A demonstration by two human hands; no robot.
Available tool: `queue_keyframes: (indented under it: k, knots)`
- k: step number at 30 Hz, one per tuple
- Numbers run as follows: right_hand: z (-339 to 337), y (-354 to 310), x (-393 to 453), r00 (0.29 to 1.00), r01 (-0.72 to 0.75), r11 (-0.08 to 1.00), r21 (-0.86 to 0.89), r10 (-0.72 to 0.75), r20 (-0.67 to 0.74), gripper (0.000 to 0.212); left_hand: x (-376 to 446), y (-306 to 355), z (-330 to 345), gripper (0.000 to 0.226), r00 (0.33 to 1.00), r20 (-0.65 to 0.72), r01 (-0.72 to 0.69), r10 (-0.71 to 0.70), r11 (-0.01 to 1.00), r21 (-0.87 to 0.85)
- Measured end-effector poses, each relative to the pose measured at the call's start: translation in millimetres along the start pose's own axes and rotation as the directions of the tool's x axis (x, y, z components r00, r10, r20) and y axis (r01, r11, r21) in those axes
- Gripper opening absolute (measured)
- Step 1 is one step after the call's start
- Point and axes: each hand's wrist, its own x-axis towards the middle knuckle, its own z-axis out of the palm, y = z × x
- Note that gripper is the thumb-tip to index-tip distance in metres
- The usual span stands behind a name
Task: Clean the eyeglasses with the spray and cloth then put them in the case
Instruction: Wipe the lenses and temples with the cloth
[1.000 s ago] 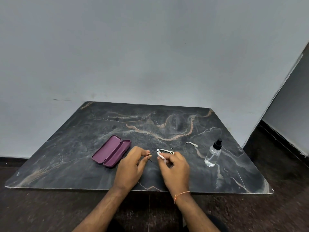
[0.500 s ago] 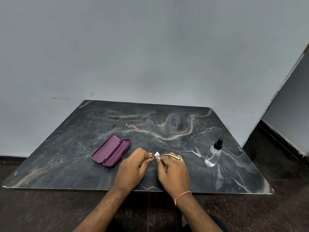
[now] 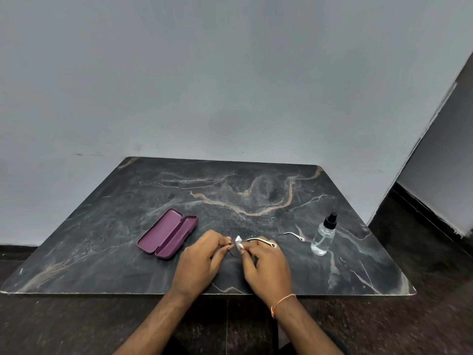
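**Inspector:** Both hands have drifted slightly toward the lower centre of the frame since the earlier pictures, and the eyeglasses' (image 3: 258, 241) pale temple now points right rather than up.

**Clerk:** Grip status?

**Inspector:** Left hand (image 3: 201, 262): fingers curled, pinching the frame's left end. Right hand (image 3: 267, 265): fingers curled, pinching a small white cloth (image 3: 238, 242) against a lens. Most of the cloth is hidden inside the fingers; only a peak and a fold show.

**Clerk:** Lenses?

**Inspector:** Hard to make out. One thin dark rim arc shows between the hands; the rest is covered. The second temple (image 3: 293, 235) shows just right of the hands, above the table (image 3: 256, 190).

**Clerk:** Other items?

**Inspector:** Purple case (image 3: 167, 234), lying open, centre-left, well apart from the hands. Clear spray bottle (image 3: 323, 235) with black nozzle, upright, right of centre, near the second temple. An orange thread (image 3: 282, 301) circles the right wrist. Forearms are cut off by the bottom edge.
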Motion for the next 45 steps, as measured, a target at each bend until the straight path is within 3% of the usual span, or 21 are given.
queue_keyframes:
  k: [6,9,13,17,24,27,30,32,34,40,45]
  knots:
    - [8,-11,-3,1.000,0.007,0.978,0.210,-0.006,-0.004,0.014,1,1,-3,0.009,1.000,-0.012,-0.017,0.017,1.000,0.000]
    - [6,-9,-7,1.000,0.010,0.973,0.232,-0.015,0.018,0.016,2,1,-4,0.006,1.000,-0.023,-0.008,0.008,1.000,-0.020]
    - [-6,-4,-13,0.988,0.139,0.990,0.011,-0.139,0.065,0.033,3,4,-4,0.008,0.998,-0.056,0.006,-0.010,0.998,-0.057]
    - [-15,-4,-11,0.974,0.220,0.951,-0.219,-0.201,0.107,0.036,1,4,-3,0.011,0.998,-0.047,0.033,-0.036,0.998,-0.044]
    - [-26,-5,-16,0.953,0.303,0.923,-0.239,-0.284,0.108,0.018,2,8,-6,0.012,0.993,-0.099,0.065,-0.071,0.996,-0.058]
    - [-39,7,-14,0.977,0.214,0.958,-0.191,-0.212,0.030,0.016,3,8,-6,0.018,0.989,-0.123,0.077,-0.083,0.996,-0.051]
    - [-52,24,-6,0.998,-0.063,0.995,0.077,0.063,0.000,0.010,4,7,-5,0.008,0.985,-0.134,0.101,-0.105,0.994,-0.041]
    - [-59,38,3,0.936,-0.352,0.893,0.280,0.334,0.112,0.011,4,7,-5,0.010,0.982,-0.137,0.122,-0.127,0.992,-0.045]
    - [-65,49,8,0.838,-0.545,0.751,0.372,0.482,0.255,0.011,3,7,-7,0.012,0.983,-0.131,0.126,-0.130,0.991,-0.037]
    - [-77,69,14,0.796,-0.597,0.783,0.173,0.551,0.249,0.021,2,13,-12,0.007,0.984,-0.143,0.088,-0.105,0.989,-0.119]
    - [-93,69,11,0.898,-0.399,0.891,-0.218,0.428,0.104,0.034,8,16,-23,0.009,0.984,-0.175,0.032,-0.043,0.997,-0.064]
